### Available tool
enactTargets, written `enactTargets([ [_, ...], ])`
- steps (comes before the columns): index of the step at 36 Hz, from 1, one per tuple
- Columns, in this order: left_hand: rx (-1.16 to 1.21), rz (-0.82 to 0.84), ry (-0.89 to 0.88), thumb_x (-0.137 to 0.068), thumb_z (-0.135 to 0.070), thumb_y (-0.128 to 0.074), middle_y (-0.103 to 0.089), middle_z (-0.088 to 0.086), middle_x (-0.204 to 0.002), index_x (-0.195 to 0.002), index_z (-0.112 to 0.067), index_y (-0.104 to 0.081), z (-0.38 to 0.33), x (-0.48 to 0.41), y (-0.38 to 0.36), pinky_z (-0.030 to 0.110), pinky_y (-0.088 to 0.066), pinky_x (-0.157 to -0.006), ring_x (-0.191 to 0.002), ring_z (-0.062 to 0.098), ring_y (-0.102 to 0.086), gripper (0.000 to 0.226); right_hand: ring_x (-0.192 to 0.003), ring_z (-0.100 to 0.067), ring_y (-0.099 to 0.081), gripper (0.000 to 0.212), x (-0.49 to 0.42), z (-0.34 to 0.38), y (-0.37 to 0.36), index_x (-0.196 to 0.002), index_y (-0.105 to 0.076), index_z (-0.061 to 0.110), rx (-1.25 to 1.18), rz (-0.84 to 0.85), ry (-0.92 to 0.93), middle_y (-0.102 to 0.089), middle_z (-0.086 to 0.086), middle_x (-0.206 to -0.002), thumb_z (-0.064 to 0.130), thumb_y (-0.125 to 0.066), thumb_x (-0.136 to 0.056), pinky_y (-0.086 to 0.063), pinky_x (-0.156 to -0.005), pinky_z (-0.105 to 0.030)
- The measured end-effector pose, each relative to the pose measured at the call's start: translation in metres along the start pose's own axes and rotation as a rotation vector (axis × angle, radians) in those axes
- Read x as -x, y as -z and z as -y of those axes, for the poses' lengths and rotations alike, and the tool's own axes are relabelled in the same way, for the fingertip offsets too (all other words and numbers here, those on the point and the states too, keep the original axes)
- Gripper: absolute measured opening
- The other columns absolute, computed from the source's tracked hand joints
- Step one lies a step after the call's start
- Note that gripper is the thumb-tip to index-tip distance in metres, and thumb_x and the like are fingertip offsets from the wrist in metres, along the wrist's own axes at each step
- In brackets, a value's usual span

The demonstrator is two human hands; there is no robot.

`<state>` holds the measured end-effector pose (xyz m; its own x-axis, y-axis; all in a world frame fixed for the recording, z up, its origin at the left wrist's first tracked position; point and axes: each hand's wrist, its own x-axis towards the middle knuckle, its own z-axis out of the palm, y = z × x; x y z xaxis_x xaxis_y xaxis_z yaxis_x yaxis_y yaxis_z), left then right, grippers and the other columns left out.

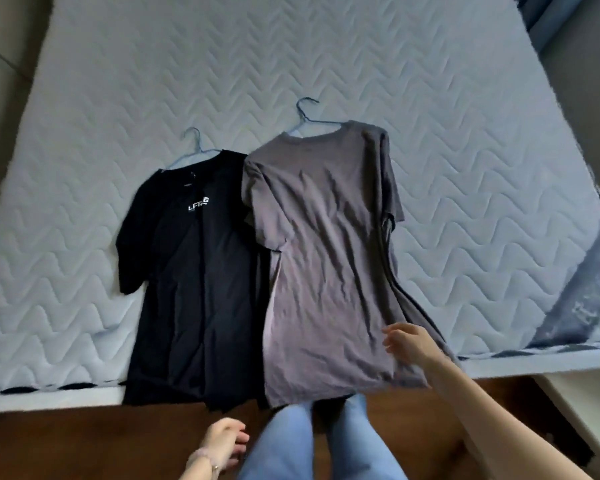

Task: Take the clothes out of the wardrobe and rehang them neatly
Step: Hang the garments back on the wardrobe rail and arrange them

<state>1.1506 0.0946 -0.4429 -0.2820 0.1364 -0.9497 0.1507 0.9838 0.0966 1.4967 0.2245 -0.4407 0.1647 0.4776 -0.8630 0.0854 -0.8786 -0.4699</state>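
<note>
Head view. 2 shirts lie flat on the quilted mattress point(326, 46), hems over its near edge.
Item 1: black T-shirt point(194, 289), left, on left hanger point(196, 143), blue.
Item 2: grey T-shirt point(326, 254), right, on right hanger point(307, 112), blue; its sleeve overlaps item 1.
Right hand point(409, 341): at the grey hem's right corner; blurred, so whether it grips cannot be told.
Left hand point(222, 445): low beside jeans point(284, 445), fingers loosely curled, holding nothing.
Wooden floor point(84, 445) below.

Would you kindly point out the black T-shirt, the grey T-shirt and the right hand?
black T-shirt point(194, 278), head view, its front panel
grey T-shirt point(326, 254), head view, its front panel
right hand point(409, 342), head view, back of hand
</note>
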Motion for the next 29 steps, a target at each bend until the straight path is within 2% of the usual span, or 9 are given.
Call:
enactTargets([
  [7,0.056,0.019,-0.108,-0.091,-0.002,-0.046,-0.067,0.009,-0.077,-0.085,-0.011,-0.063,-0.117,-0.038,-0.021,0.025,-0.042,-0.059,-0.064,0.019,-0.058,0.020,-0.033,0.001,-0.050,0.028,-0.083,0.102,-0.023,-0.079,-0.059,0.010,0.142,0.095,0.084,-0.058,-0.007,-0.063,-0.006,-0.038,-0.090,-0.035,-0.037,-0.010],
  [10,0.061,0.029,-0.263,-0.091,0.003,-0.043,-0.065,0.008,-0.077,-0.088,-0.010,-0.061,-0.187,-0.057,-0.020,0.024,-0.041,-0.057,-0.065,0.017,-0.057,0.023,-0.042,0.000,-0.053,0.023,-0.119,0.143,-0.036,-0.085,-0.060,0.010,0.160,0.113,0.130,-0.060,-0.006,-0.068,-0.002,-0.041,-0.091,-0.037,-0.045,-0.012],
  [14,-0.016,-0.007,-0.517,-0.094,-0.001,-0.043,-0.068,0.005,-0.087,-0.088,-0.020,-0.061,-0.282,-0.083,-0.010,0.023,-0.048,-0.065,-0.076,0.016,-0.063,0.027,-0.063,-0.012,-0.054,0.017,-0.169,0.207,-0.049,-0.097,-0.063,0.010,0.169,0.091,0.299,-0.062,-0.006,-0.074,0.002,-0.050,-0.089,-0.042,-0.058,-0.020],
  [18,-0.018,-0.136,-0.722,-0.093,0.000,-0.045,-0.068,-0.002,-0.084,-0.084,-0.028,-0.060,-0.368,-0.118,0.013,0.028,-0.050,-0.073,-0.078,0.016,-0.065,0.033,-0.081,-0.019,-0.059,0.022,-0.237,0.276,-0.058,-0.102,-0.064,0.017,0.337,0.004,0.508,-0.067,-0.008,-0.091,0.006,-0.055,-0.086,-0.049,-0.078,-0.036],
  [20,-0.039,-0.222,-0.804,-0.093,0.001,-0.045,-0.068,-0.005,-0.084,-0.084,-0.028,-0.060,-0.403,-0.142,0.029,0.031,-0.050,-0.078,-0.079,0.014,-0.066,0.033,-0.087,-0.019,-0.061,0.026,-0.271,0.310,-0.063,-0.108,-0.064,0.017,0.443,-0.059,0.595,-0.068,-0.005,-0.098,0.007,-0.054,-0.087,-0.048,-0.083,-0.036],
  [23,-0.115,-0.335,-0.876,-0.092,0.002,-0.044,-0.066,-0.003,-0.084,-0.097,-0.015,-0.062,-0.445,-0.167,0.056,0.034,-0.050,-0.084,-0.081,0.017,-0.065,0.025,-0.095,-0.022,-0.061,0.031,-0.300,0.356,-0.073,-0.116,-0.063,0.011,0.493,-0.117,0.703,-0.067,-0.006,-0.103,0.007,-0.054,-0.087,-0.047,-0.088,-0.032],
  [25,-0.199,-0.435,-0.892,-0.092,0.000,-0.045,-0.066,0.002,-0.093,-0.107,-0.009,-0.062,-0.469,-0.188,0.075,0.032,-0.047,-0.088,-0.088,0.020,-0.063,0.024,-0.093,-0.018,-0.059,0.033,-0.318,0.380,-0.090,-0.119,-0.061,0.011,0.503,-0.114,0.735,-0.066,-0.005,-0.102,0.008,-0.054,-0.087,-0.046,-0.085,-0.028],
  [27,-0.303,-0.544,-0.901,-0.092,-0.002,-0.046,-0.064,0.006,-0.106,-0.115,-0.006,-0.060,-0.489,-0.209,0.097,0.028,-0.044,-0.089,-0.094,0.018,-0.059,0.026,-0.088,-0.016,-0.056,0.034,-0.334,0.399,-0.111,-0.121,-0.059,0.010,0.460,-0.060,0.718,-0.063,-0.004,-0.102,0.009,-0.053,-0.088,-0.045,-0.076,-0.025],
  [29,-0.387,-0.644,-0.887,-0.091,-0.004,-0.048,-0.060,0.011,-0.120,-0.121,-0.004,-0.056,-0.504,-0.227,0.121,0.033,-0.043,-0.097,-0.107,0.024,-0.058,0.031,-0.087,-0.016,-0.052,0.037,-0.347,0.411,-0.133,-0.124,-0.056,0.007,0.408,-0.042,0.699,-0.059,-0.003,-0.102,0.009,-0.054,-0.088,-0.042,-0.068,-0.020],
])
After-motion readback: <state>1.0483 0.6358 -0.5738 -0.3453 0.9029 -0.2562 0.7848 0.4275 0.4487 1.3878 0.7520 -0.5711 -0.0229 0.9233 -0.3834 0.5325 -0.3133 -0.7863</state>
